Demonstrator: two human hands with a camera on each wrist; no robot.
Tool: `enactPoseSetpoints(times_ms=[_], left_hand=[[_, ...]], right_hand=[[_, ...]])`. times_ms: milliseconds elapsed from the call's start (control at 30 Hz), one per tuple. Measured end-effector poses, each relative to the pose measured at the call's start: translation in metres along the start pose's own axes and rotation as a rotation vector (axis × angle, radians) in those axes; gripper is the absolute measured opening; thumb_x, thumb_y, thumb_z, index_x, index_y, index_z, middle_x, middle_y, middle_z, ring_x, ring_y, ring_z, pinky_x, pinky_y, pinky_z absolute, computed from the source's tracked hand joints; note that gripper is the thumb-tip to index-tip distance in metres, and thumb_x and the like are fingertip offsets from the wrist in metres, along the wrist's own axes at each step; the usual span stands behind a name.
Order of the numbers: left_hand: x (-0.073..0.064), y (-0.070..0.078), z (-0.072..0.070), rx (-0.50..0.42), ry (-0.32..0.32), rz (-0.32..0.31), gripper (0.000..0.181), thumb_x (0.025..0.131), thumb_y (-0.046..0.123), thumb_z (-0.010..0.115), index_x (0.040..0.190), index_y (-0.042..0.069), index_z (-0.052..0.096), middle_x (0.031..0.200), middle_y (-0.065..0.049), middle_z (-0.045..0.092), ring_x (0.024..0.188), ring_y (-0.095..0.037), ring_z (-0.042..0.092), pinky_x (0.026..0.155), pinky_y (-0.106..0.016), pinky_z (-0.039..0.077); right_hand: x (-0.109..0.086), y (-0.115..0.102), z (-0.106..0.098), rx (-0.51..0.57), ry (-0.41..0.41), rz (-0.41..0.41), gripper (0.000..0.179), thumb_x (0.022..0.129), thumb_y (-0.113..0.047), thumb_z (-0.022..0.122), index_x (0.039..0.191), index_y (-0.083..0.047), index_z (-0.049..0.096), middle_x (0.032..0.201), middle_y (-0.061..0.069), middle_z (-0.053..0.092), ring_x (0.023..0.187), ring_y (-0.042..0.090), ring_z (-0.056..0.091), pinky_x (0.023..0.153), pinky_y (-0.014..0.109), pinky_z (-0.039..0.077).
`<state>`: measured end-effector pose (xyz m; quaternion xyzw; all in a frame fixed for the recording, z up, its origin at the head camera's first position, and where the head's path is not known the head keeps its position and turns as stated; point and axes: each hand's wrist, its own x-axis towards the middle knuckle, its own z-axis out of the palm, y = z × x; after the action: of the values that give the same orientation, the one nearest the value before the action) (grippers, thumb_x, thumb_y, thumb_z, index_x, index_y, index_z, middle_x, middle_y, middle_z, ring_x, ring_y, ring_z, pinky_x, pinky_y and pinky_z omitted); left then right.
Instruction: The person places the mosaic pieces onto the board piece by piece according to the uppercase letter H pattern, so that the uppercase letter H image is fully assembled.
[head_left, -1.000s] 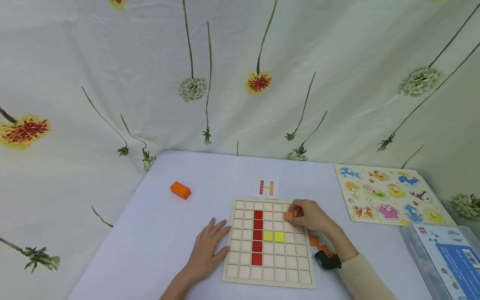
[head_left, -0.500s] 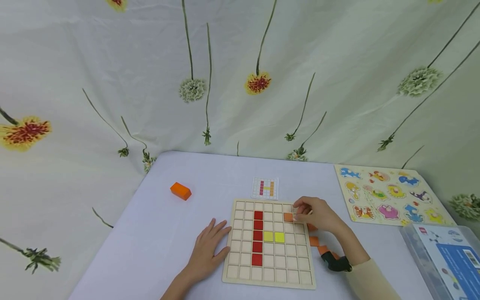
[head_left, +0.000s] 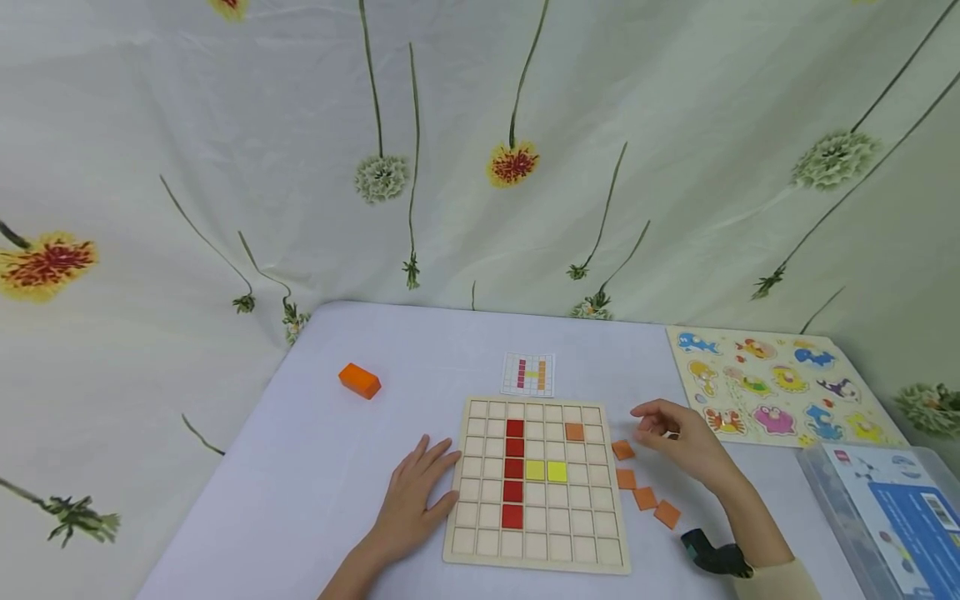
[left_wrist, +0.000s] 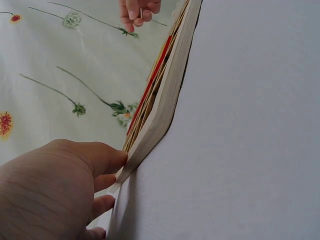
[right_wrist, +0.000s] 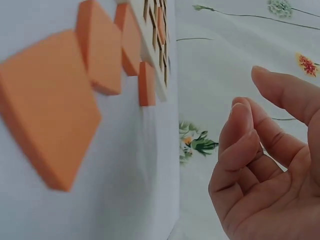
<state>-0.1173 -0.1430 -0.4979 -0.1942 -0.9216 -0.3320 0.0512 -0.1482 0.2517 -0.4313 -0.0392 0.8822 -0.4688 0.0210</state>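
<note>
A wooden grid board (head_left: pixel 536 546) lies on the table with a column of red square tiles (head_left: pixel 513 469), two yellow tiles (head_left: pixel 557 472) side by side, and one orange tile (head_left: pixel 574 432) at the upper right. My left hand (head_left: pixel 416 496) rests flat at the board's left edge, fingers spread; the left wrist view shows its fingertips touching the board's side. To the right of the board, my right hand (head_left: pixel 682 440) hovers with loosely bent fingers and holds nothing. Several loose orange tiles (right_wrist: pixel 50 105) lie between it and the board, one (head_left: pixel 623 450) near its fingertips.
Behind the board lies a small pattern card (head_left: pixel 528 374). An orange block (head_left: pixel 360 381) sits at the left. At the right are an animal peg puzzle (head_left: pixel 780 387) and a clear plastic case (head_left: pixel 892 508). A flowered curtain (head_left: pixel 465 150) hangs behind the table.
My right hand has let go of the orange tile in the board's upper right and moved right, off the board, uncovering the loose orange tiles. My left hand has stayed in place.
</note>
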Motion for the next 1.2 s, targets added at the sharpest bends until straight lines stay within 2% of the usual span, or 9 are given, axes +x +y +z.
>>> enactPoseSetpoints(times_ms=[200,400,633,933,1200], left_hand=[[0.001,0.001,-0.001,-0.007,0.002,-0.005,0.049,0.087,0.016,0.066,0.135,0.009,0.057,0.148,-0.012,0.048,0.146,-0.041,0.025,0.111,-0.063,0.021],[0.001,0.001,0.000,0.001,0.000,0.000,0.049,0.087,0.016,0.067,0.135,0.009,0.057,0.148,-0.012,0.049,0.146,-0.041,0.026,0.111,-0.064,0.022],[0.001,0.001,0.000,-0.012,-0.014,-0.021,0.049,0.088,0.016,0.066,0.136,0.010,0.057,0.149,-0.011,0.048,0.147,-0.040,0.024,0.112,-0.063,0.021],[0.001,0.002,-0.001,-0.002,-0.015,-0.021,0.049,0.088,0.017,0.066,0.135,0.010,0.057,0.149,-0.011,0.047,0.147,-0.040,0.024,0.113,-0.063,0.021],[0.001,0.002,-0.001,-0.003,-0.018,-0.026,0.049,0.088,0.017,0.066,0.135,0.009,0.057,0.149,-0.011,0.047,0.147,-0.040,0.024,0.112,-0.064,0.021]], right_hand=[[-0.003,0.016,0.000,0.058,-0.004,0.078,0.034,0.089,-0.014,0.070,0.118,0.002,0.063,0.091,0.008,0.058,0.077,0.013,0.053,0.064,0.020,0.047],[0.000,0.031,0.005,0.049,-0.022,0.124,0.038,0.089,-0.018,0.071,0.120,0.001,0.062,0.091,0.006,0.059,0.079,0.013,0.053,0.066,0.020,0.046],[0.001,0.038,0.009,0.026,-0.045,0.090,0.037,0.087,-0.013,0.071,0.121,0.000,0.062,0.094,0.007,0.063,0.080,0.012,0.055,0.070,0.020,0.048],[0.000,0.039,0.012,-0.015,-0.038,0.064,0.037,0.084,-0.010,0.073,0.119,-0.002,0.064,0.096,0.007,0.064,0.079,0.012,0.053,0.069,0.021,0.046],[-0.002,0.038,0.017,-0.110,-0.024,-0.041,0.034,0.081,-0.011,0.077,0.114,-0.007,0.067,0.093,0.002,0.060,0.077,0.009,0.049,0.067,0.020,0.043]])
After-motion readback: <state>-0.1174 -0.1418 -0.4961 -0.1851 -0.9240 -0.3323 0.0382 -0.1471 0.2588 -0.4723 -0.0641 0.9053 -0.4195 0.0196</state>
